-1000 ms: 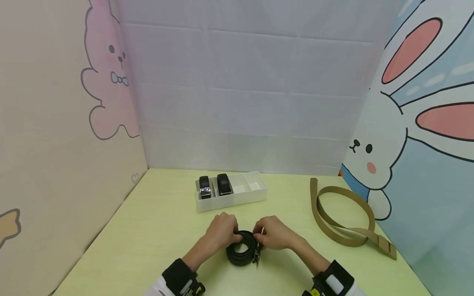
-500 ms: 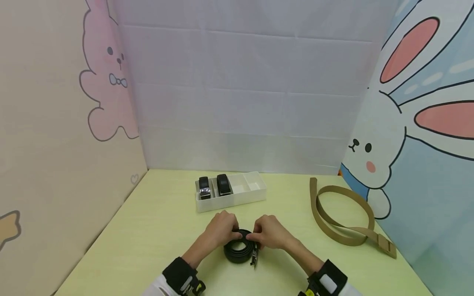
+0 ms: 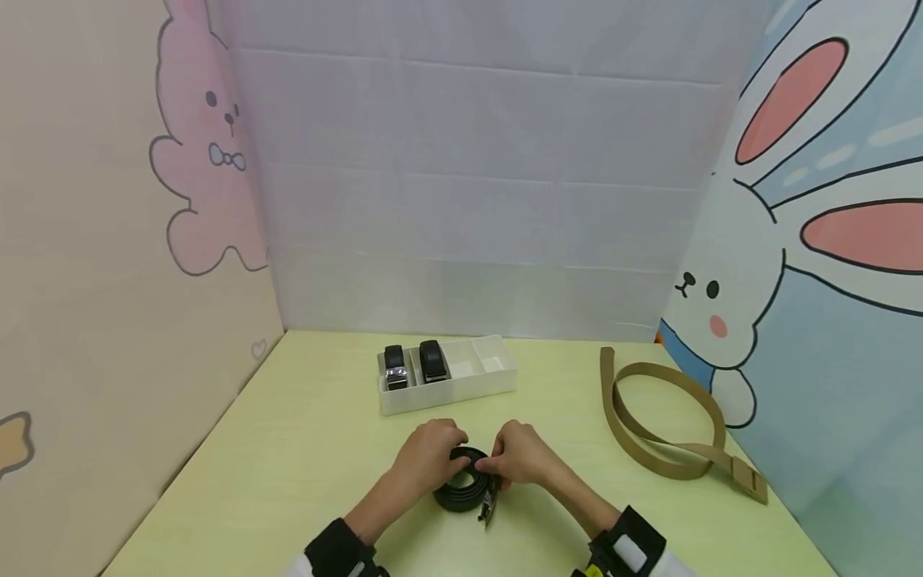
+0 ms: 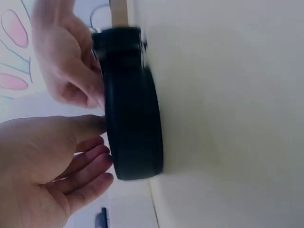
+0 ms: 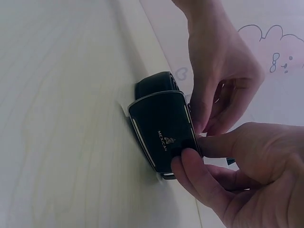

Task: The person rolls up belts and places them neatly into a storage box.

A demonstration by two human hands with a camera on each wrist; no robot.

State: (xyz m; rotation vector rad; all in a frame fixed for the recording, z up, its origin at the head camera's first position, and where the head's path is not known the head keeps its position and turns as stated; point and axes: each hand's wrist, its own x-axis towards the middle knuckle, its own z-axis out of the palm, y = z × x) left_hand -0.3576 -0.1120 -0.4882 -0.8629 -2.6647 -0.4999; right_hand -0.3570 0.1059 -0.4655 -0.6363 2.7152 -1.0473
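A black belt [image 3: 456, 498], rolled into a tight coil, stands on its edge on the yellow table in front of me. My left hand [image 3: 427, 457] holds the coil's far left part, its thumb on the upper rim and its fingers loosely curled beside it. With thumb and fingers, my right hand [image 3: 525, 455] pinches the belt's buckle end at the right of the coil. The right wrist view shows the dark buckle plate [image 5: 160, 126] with gold lettering and shiny edges. Seen from the left wrist, the coil's outer strap [image 4: 135, 121] hides the tip of my left thumb.
Behind the hands stands a white divided tray [image 3: 450, 393]; its two left compartments hold coiled black belts, one left [image 3: 395, 369] and one right [image 3: 433, 362]. A tan webbing belt [image 3: 681, 473] lies loosely looped at the right. Printed walls border the table.
The coil has shifted slightly left, and its buckle end has swung left toward me. My right hand has moved slightly left with it. The left index finger has lifted a little from the coil.
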